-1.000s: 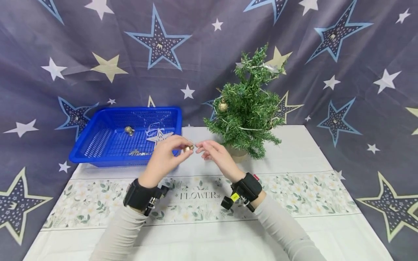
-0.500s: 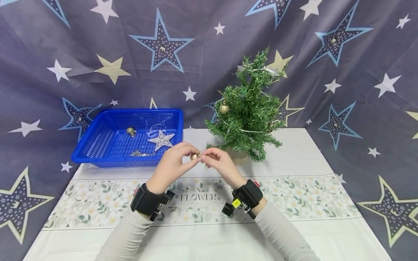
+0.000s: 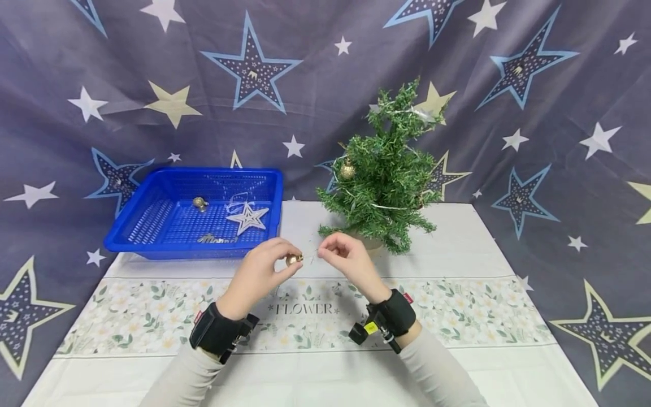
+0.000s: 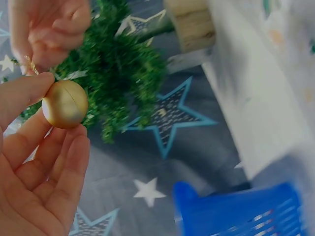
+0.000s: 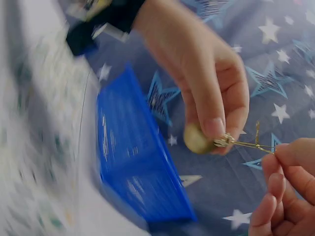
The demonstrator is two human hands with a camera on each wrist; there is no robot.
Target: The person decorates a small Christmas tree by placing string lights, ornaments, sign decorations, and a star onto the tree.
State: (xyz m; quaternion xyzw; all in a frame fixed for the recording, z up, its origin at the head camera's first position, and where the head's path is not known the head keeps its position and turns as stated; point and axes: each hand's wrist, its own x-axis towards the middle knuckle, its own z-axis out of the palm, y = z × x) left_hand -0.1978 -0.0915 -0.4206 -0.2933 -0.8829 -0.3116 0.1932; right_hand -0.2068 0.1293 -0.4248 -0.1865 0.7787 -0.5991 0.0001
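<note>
While the left hand (image 3: 261, 272) pinches a gold ball (image 4: 65, 104) between its thumb and fingers, the right hand (image 3: 352, 265) holds with a narrow pinch the gold cord (image 5: 246, 144) which is attached to this ball, and the cord runs across the gap between the hands. The ball is above the white table (image 3: 325, 376), in front of the blue basket (image 3: 168, 249) and the green tree (image 3: 389, 178), and apart from both. In the basket lie a white star (image 3: 247, 219) and a small gold ornament (image 3: 200, 203), while a gold bauble (image 3: 347, 170) hangs on the left side of the tree.
</note>
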